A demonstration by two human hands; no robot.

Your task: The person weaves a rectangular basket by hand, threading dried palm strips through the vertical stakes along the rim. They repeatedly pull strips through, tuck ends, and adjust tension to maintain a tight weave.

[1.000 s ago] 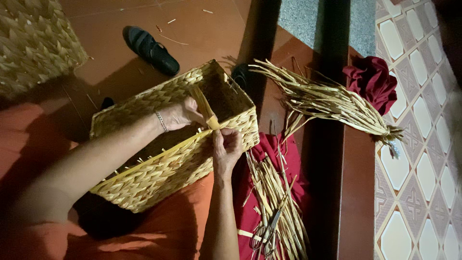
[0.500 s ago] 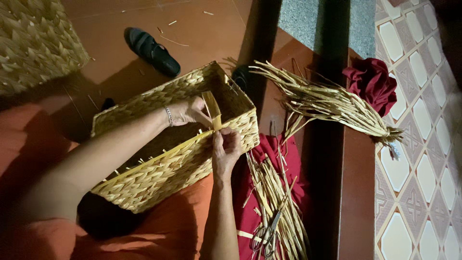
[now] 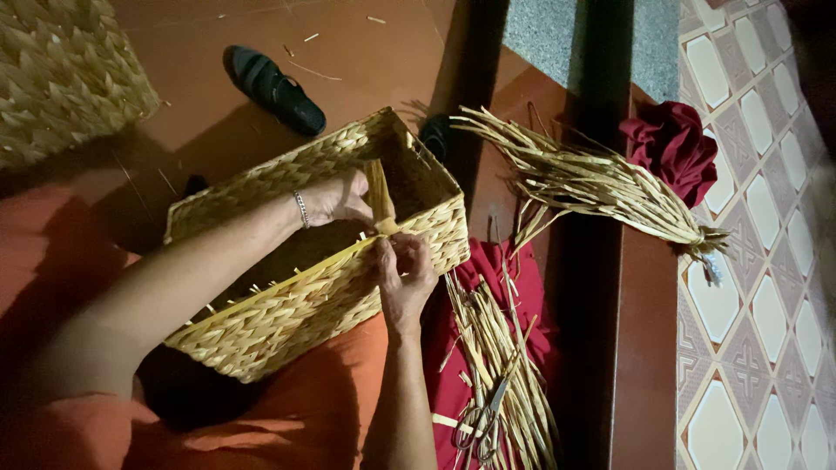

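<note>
A person in orange clothing is sitting on a reddish-brown floor (image 3: 366,52), looking down at a large rectangular woven basket (image 3: 287,296) that is resting tilted across the lap, its open mouth facing up and away. The basket's long axis is running from lower left to upper right.

To the right, a tied bundle of dried straw (image 3: 592,187) is lying across a dark wooden beam, beside a crumpled dark red cloth (image 3: 675,148). Loose straw stalks (image 3: 492,348) are spreading over a red cloth by the right forearm, with a pair of scissors (image 3: 479,422) lying on them. A dark sandal (image 3: 272,87) is sitting on the floor beyond the basket, and another woven piece (image 3: 61,70) is filling the top left corner.

A flat straw strip (image 3: 379,193) is standing up from the basket's near rim. The left hand (image 3: 335,198) is reaching inside the basket, fingers closed on the strip's upper part. The right hand (image 3: 405,274) is pressing from outside, fingers pinched together on the strip where it is meeting the rim. The strip is lying between the two hands, both touching it.
</note>
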